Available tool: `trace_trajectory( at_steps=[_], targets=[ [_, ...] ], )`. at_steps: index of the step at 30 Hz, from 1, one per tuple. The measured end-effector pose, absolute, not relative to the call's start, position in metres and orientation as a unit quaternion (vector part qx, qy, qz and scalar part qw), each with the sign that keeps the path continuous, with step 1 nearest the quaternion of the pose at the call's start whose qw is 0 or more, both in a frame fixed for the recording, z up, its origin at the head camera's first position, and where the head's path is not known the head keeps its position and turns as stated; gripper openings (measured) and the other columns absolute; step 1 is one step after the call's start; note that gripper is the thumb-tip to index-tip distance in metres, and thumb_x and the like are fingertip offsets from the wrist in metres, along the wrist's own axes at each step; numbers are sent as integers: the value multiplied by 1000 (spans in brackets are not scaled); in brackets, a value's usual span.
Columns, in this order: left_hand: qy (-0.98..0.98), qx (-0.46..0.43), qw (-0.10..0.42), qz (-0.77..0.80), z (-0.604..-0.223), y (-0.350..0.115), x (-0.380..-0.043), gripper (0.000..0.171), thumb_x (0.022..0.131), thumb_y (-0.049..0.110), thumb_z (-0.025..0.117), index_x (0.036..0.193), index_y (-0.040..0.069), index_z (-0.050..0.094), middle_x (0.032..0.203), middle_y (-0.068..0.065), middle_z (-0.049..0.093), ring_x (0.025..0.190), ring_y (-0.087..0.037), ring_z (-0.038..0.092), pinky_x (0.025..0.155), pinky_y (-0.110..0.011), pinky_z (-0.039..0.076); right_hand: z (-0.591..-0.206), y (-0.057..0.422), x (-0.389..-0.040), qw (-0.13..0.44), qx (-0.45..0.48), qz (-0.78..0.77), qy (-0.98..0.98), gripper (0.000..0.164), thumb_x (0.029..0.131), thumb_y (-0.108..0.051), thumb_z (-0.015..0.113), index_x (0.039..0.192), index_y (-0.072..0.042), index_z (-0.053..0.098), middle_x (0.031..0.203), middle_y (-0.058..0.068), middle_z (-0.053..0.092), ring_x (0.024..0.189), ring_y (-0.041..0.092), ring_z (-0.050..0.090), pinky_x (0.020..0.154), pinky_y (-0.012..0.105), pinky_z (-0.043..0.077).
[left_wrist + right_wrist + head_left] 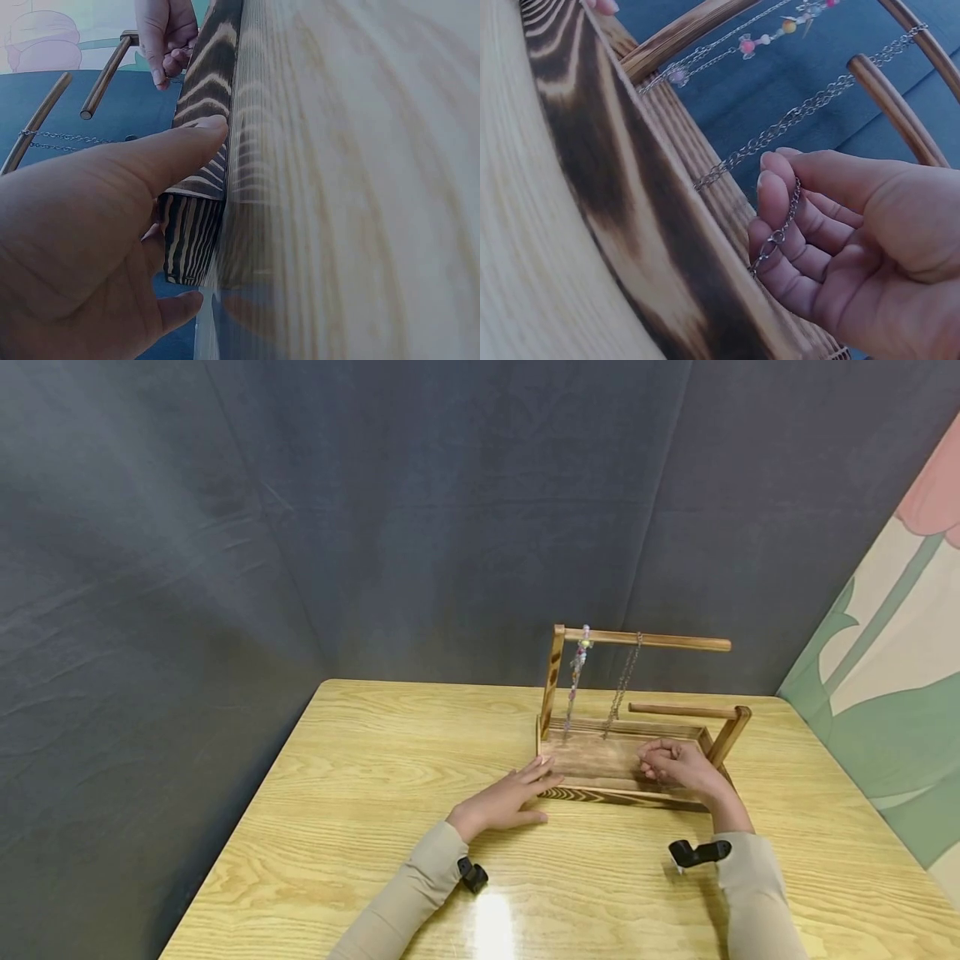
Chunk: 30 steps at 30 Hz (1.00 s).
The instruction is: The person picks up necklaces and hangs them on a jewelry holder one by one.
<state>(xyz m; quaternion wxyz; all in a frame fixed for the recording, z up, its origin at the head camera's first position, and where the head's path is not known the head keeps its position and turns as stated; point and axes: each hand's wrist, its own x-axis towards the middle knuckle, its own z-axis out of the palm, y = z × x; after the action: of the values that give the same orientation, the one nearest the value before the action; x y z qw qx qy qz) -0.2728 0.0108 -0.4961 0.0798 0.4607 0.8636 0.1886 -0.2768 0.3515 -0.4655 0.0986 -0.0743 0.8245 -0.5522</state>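
Observation:
A wooden jewelry stand (622, 797) with a shallow tray base stands on the table. My left hand (510, 797) rests at the tray's front left corner with extended fingers; its thumb (176, 154) lies against the front wall in the left wrist view. Over the tray's right part, my right hand (678, 766) pinches a thin silver chain (791, 210) between curled fingers, and part of the chain hangs across them. From the upper bar (682, 642) hang a colorful beaded necklace (576, 668) at the left and a metal chain necklace (625, 681) farther right.
A shorter, lower bar (675, 710) reaches left from the post on the stand's right side. Behind the wooden table (360, 777) hangs a dark blue curtain (450, 527). A flower-painted wall (885, 693) is on the right.

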Motion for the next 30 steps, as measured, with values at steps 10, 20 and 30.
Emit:
trace_trajectory(
  at_steps=[10, 20, 30],
  targets=[
    [863, 459, 81, 193, -495, 11, -272, 66, 95, 37, 49, 150, 20, 18, 157, -6, 2, 144, -23, -1, 112, -54, 17, -459, 354, -274, 103, -97, -564, 814, 49, 97, -23, 51, 127, 16, 44, 101, 16, 67, 89, 22, 66, 80, 36, 54],
    [863, 461, 80, 190, -497, 11, -273, 66, 95, 37, 49, 150, 20, 17, 157, -5, 2, 144, -23, -1, 112, -54, 18, -456, 356, -273, 104, -162, -593, 782, 45, 95, -11, 52, 126, 21, 42, 107, 10, 68, 96, 22, 66, 84, 36, 53],
    [861, 462, 82, 196, -496, 11, -272, 66, 95, 36, 50, 150, 20, 18, 157, -5, 1, 144, -22, -2, 112, -54, 18, -451, 352, -273, 106, -186, -608, 764, 39, 95, -6, 51, 128, 14, 44, 110, 6, 67, 98, 16, 65, 83, 33, 54]
  ],
)
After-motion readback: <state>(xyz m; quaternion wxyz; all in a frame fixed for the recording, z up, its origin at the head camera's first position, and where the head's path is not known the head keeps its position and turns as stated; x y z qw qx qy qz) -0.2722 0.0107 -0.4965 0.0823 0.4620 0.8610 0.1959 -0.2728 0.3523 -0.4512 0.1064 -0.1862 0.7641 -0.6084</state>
